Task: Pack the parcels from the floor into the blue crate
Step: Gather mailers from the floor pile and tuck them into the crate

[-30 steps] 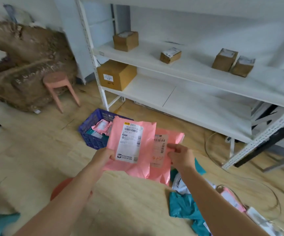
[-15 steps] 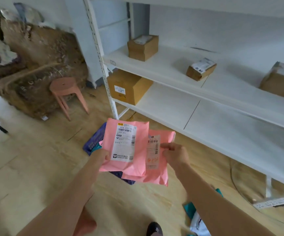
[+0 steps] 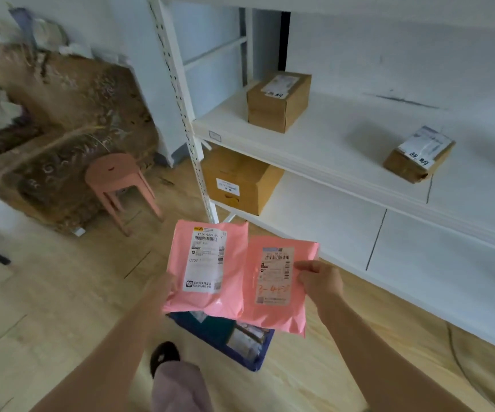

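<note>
Slippage risk: left hand (image 3: 169, 288) grips left pink plastic mailer (image 3: 207, 272) by its edge, fingers hidden; right hand (image 3: 322, 281) fingers pinch right pink plastic mailer (image 3: 276, 304). Either may drop outside blue plastic crate (image 3: 256, 359) below. Surface: pale wood floor (image 3: 62, 292); white metal shelving (image 3: 344, 156) with brown cardboard boxes (image 3: 278, 101) stands beside.

2 bare forearms, 1 trouser leg, 1 dark shoe

both forearms are uncovered as far as they show, ending in the left hand (image 3: 170, 285) and right hand (image 3: 321, 282), both above the blue crate (image 3: 256, 362) in the picture; the left hand shows only as a thin sliver. just left of the crate is 1 trouser leg (image 3: 177, 388) in loose, soft, pale greyish-mauve fabric. past its hem, also left of the crate, is 1 rounded black shoe (image 3: 164, 355) with a small pale mark on top.
</note>
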